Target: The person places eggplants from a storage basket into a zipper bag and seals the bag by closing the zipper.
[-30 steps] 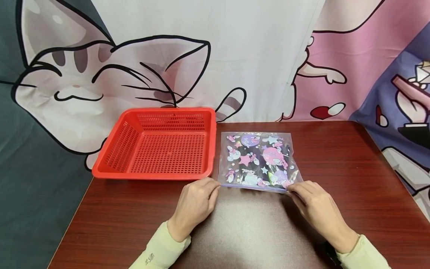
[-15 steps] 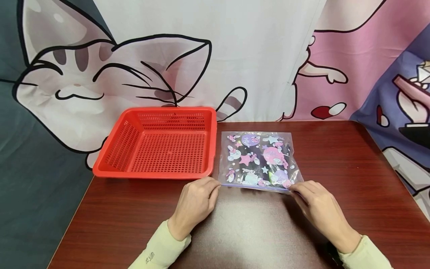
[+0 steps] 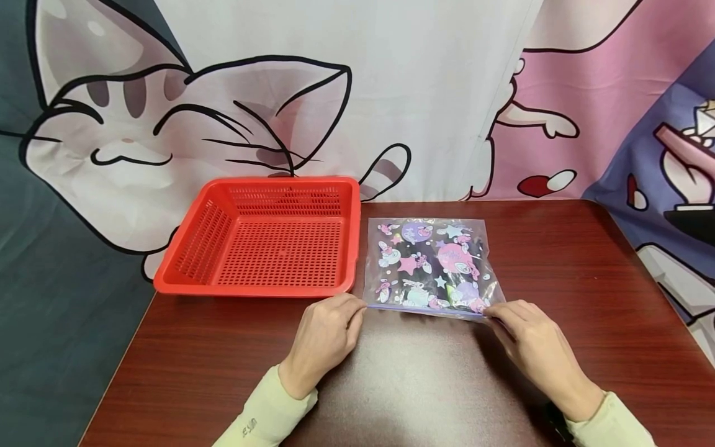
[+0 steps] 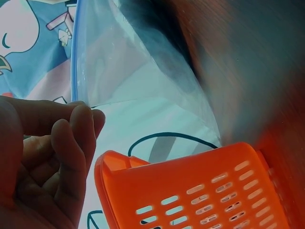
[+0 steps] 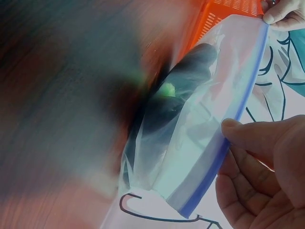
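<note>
A clear zip bag (image 3: 413, 282) printed with pink, purple and white cartoon figures lies on the table, its blue zip edge toward me. My left hand (image 3: 324, 338) pinches the left end of that zip between thumb and fingertips, as the left wrist view also shows. Close to the zip's right end, my right hand (image 3: 539, 347) holds the edge between thumb and curled fingers. Through the plastic in the right wrist view, dark elongated contents (image 5: 162, 114) with a bright green spot show; their kind is unclear.
To the left of the bag stands a red perforated plastic basket (image 3: 257, 291), with nothing inside. The dark wood table (image 3: 195, 372) meets a cartoon-printed curtain (image 3: 436, 112) at its back edge.
My right hand has slid a little to the right along the zip edge. My left hand, the bag and the basket stay practically where they were.
</note>
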`<state>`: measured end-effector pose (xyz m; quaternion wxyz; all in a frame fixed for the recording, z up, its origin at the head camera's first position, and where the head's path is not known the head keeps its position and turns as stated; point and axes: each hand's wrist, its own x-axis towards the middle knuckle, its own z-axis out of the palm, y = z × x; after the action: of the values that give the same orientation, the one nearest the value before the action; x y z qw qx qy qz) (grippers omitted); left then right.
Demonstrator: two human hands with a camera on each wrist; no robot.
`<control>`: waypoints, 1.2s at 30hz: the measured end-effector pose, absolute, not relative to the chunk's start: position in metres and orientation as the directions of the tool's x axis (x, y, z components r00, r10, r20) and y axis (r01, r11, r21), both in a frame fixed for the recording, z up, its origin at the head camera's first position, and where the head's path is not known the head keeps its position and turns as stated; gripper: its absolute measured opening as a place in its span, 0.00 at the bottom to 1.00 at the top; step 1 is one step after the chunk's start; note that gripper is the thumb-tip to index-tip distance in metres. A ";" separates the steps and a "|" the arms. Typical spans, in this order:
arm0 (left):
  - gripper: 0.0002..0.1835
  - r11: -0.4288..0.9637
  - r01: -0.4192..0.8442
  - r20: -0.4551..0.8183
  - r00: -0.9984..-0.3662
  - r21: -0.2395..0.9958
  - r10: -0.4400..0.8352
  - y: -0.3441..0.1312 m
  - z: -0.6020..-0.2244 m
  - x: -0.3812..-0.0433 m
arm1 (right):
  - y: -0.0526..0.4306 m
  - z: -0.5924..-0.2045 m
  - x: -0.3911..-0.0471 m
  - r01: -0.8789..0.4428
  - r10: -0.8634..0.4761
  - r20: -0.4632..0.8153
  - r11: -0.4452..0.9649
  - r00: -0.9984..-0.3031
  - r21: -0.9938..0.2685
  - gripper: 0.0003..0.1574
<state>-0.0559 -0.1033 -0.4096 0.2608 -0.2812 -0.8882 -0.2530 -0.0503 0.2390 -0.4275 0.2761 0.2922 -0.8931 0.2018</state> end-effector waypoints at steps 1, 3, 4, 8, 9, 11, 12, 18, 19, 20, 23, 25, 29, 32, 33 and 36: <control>0.03 0.713 0.632 0.606 -0.706 0.304 0.367 -0.103 -0.409 -0.056 | 0.239 -0.428 -0.050 -0.633 -0.411 0.611 0.748 -0.677 -0.198 0.32; 0.03 0.709 0.634 0.607 -0.705 0.308 0.366 -0.104 -0.409 -0.056 | 0.240 -0.428 -0.050 -0.632 -0.412 0.613 0.751 -0.674 -0.190 0.32; 0.03 0.708 0.635 0.607 -0.705 0.310 0.366 -0.104 -0.409 -0.056 | 0.240 -0.428 -0.050 -0.631 -0.412 0.612 0.752 -0.675 -0.189 0.32; 0.04 0.707 0.637 0.611 -0.701 0.307 0.367 -0.104 -0.409 -0.056 | 0.241 -0.428 -0.050 -0.627 -0.405 0.612 0.754 -0.679 -0.196 0.32; 0.04 0.707 0.638 0.611 -0.701 0.305 0.368 -0.104 -0.409 -0.056 | 0.241 -0.428 -0.050 -0.626 -0.404 0.614 0.755 -0.679 -0.196 0.32; 0.04 0.707 0.639 0.611 -0.700 0.304 0.369 -0.104 -0.409 -0.056 | 0.242 -0.427 -0.050 -0.624 -0.402 0.612 0.757 -0.681 -0.196 0.32; 0.04 0.707 0.639 0.611 -0.700 0.304 0.370 -0.104 -0.409 -0.056 | 0.242 -0.427 -0.049 -0.623 -0.404 0.611 0.758 -0.681 -0.193 0.32; 0.03 0.707 0.639 0.606 -0.702 0.304 0.374 -0.104 -0.408 -0.056 | 0.244 -0.426 -0.049 -0.615 -0.410 0.588 0.763 -0.697 -0.198 0.32; 0.03 0.707 0.639 0.606 -0.703 0.304 0.374 -0.105 -0.408 -0.056 | 0.245 -0.426 -0.049 -0.612 -0.409 0.584 0.765 -0.701 -0.199 0.33; 0.03 0.707 0.638 0.605 -0.703 0.304 0.374 -0.105 -0.408 -0.056 | 0.245 -0.426 -0.049 -0.610 -0.408 0.583 0.767 -0.702 -0.198 0.33; 0.03 0.708 0.636 0.602 -0.706 0.307 0.373 -0.105 -0.408 -0.056 | 0.246 -0.426 -0.049 -0.603 -0.405 0.579 0.774 -0.708 -0.194 0.34; 0.03 0.710 0.634 0.601 -0.708 0.308 0.372 -0.105 -0.408 -0.056 | 0.247 -0.425 -0.049 -0.606 -0.407 0.581 0.772 -0.704 -0.193 0.34; 0.03 0.712 0.631 0.599 -0.710 0.309 0.370 -0.105 -0.408 -0.056 | 0.248 -0.426 -0.049 -0.607 -0.407 0.581 0.771 -0.704 -0.195 0.35; 0.03 0.713 0.630 0.598 -0.711 0.309 0.370 -0.106 -0.408 -0.056 | 0.249 -0.426 -0.049 -0.595 -0.403 0.571 0.780 -0.715 -0.194 0.36; 0.03 0.713 0.630 0.598 -0.711 0.308 0.369 -0.106 -0.408 -0.056 | 0.249 -0.426 -0.049 -0.591 -0.402 0.567 0.783 -0.719 -0.194 0.37; 0.03 0.714 0.628 0.597 -0.713 0.310 0.368 -0.106 -0.408 -0.057 | 0.250 -0.426 -0.050 -0.584 -0.401 0.560 0.789 -0.725 -0.192 0.38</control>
<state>-0.0567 -0.1057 -0.4081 0.2555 -0.2799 -0.8897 -0.2546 -0.0495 0.2500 -0.4261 0.2540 0.2704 -0.9109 0.1805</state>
